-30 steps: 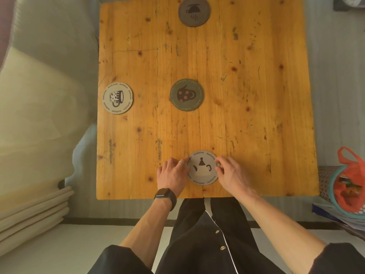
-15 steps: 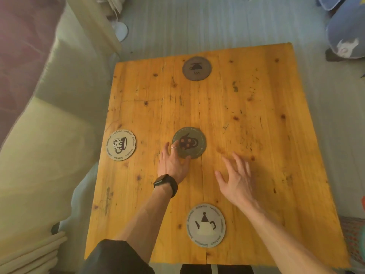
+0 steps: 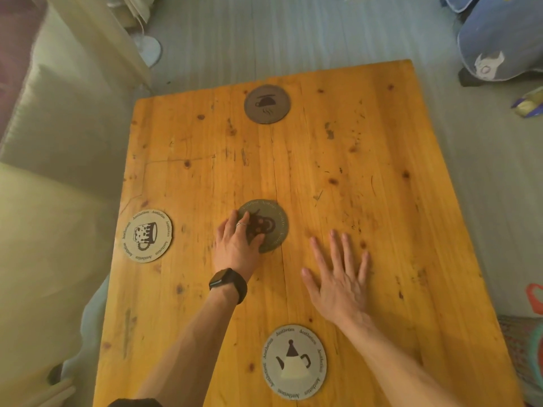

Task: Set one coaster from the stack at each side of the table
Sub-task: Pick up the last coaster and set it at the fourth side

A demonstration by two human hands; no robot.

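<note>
On the wooden table [image 3: 367,201] lie round coasters. A dark one with a spotted mug print [image 3: 271,223] sits in the middle; my left hand [image 3: 238,245] rests on its left part, thumb and fingers pressing on it. My right hand [image 3: 338,274] lies flat and open on the bare wood to the right of it, holding nothing. A pale teapot coaster [image 3: 293,361] is at the near edge, a pale beer-mug coaster [image 3: 147,235] at the left edge, and a dark steaming-cup coaster [image 3: 266,104] at the far edge.
A pale green sofa [image 3: 53,171] runs along the table's left side. A blue cushion [image 3: 499,39] lies on the floor at the far right, and a patterned basket [image 3: 526,348] stands at the near right. The floor beyond the table is grey.
Both hands left the teapot coaster at the near edge and reached forward. My left hand now lies on the middle coaster, and my right hand has come down flat beside it.
</note>
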